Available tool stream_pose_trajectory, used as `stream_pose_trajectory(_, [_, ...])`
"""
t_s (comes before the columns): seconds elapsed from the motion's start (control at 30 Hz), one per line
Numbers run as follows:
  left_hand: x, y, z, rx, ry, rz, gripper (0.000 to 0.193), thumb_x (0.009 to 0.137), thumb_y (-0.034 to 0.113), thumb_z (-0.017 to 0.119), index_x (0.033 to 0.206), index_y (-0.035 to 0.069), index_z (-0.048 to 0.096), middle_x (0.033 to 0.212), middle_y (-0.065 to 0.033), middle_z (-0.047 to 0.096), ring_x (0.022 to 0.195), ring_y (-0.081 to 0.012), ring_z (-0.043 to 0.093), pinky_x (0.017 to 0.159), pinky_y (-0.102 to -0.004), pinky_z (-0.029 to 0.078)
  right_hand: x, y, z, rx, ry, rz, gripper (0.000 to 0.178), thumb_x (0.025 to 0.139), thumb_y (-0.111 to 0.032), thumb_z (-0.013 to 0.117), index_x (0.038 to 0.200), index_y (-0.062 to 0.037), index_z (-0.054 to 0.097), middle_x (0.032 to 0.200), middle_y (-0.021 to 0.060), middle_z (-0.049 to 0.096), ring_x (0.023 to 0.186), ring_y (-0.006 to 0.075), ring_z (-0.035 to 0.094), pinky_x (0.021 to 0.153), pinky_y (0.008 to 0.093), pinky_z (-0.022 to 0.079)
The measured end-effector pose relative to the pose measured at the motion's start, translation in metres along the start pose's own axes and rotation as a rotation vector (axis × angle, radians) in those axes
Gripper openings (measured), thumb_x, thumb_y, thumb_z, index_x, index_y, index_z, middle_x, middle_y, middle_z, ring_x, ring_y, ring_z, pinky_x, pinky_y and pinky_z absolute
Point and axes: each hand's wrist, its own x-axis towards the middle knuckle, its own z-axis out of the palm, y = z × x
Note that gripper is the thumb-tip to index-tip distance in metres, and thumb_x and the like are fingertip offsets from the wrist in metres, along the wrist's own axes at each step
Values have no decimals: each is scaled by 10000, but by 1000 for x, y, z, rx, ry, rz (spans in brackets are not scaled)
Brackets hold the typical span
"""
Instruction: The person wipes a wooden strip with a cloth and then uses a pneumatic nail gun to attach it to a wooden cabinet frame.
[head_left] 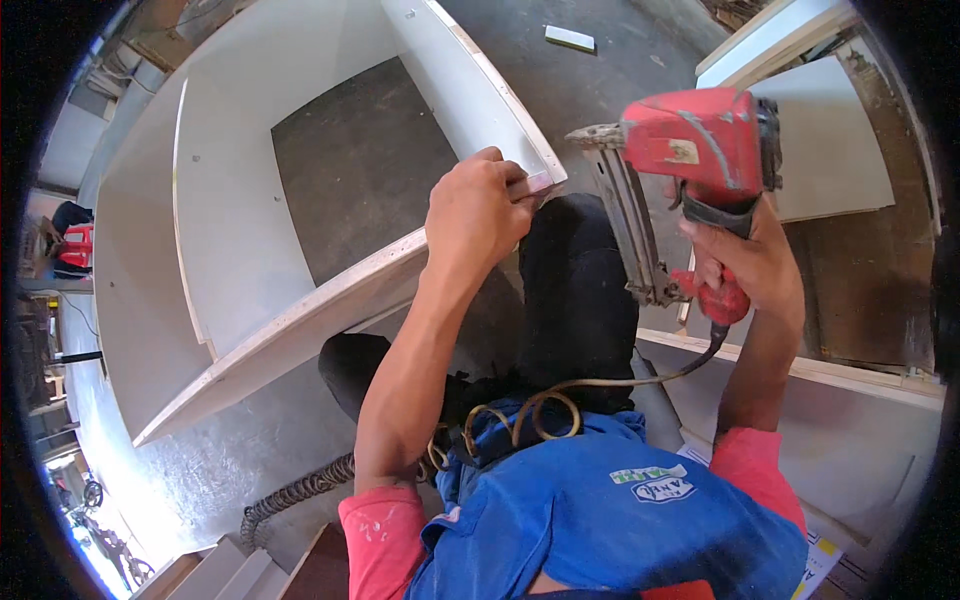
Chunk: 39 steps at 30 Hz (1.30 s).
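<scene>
A white cabinet carcass point(340, 262) with raw wood edges stands tilted before me, a large opening in its middle panel. My left hand point(472, 208) is closed over its near right corner, with the fingers bent round the panel edge. At the fingertips a small pale pinkish patch shows; I cannot make out whether it is a separate piece. In my right hand point(760, 255) is a red nail gun point(690, 140), gripped by its handle and held upright. Its nose points left toward that corner, apart from it. A yellowish hose point(600, 383) runs from the handle base across my lap.
A small white block point(569, 39) lies on the grey floor point(640, 90). To the right are a wood-edged frame point(800, 375) and a white board point(830, 140). A dark coiled hose point(300, 490) trails at lower left, near some boards point(250, 575).
</scene>
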Motion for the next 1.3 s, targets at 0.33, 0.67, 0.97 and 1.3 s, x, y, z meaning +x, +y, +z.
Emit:
stream_pose_trajectory(0.33, [-1,-2,-8,17,-64,53,213,783,158,749,958,38,769,959,-145,693,885,-365,674,816,-441,535,-8,-31,-4,-175,-9,0,256,874,-136,770,1035,-8,616,609,-9,547,469,77,494,434,259,385])
stream_pose_trajectory(0.67, [-8,-9,-21,45,-83,104,201,784,163,751,953,54,761,917,-152,669,900,-373,661,803,-464,533,-24,-24,2,-119,-8,128,367,858,-75,793,1135,-2,566,712,24,609,504,87,517,454,271,417])
stream_pose_trajectory(0.97, [-3,2,7,3,-18,98,167,795,168,749,933,73,749,927,-136,662,893,-374,655,801,-467,534,-20,-19,3,-126,31,207,392,857,-88,800,1144,-2,548,815,44,636,547,86,521,467,267,425])
stream_pose_trajectory(1.3, [-1,5,6,-28,-38,27,201,770,146,751,962,87,771,902,-111,687,856,-356,679,806,-470,539,-11,-15,-7,-149,-17,170,376,874,-94,784,1164,3,564,785,36,626,523,79,508,455,265,408])
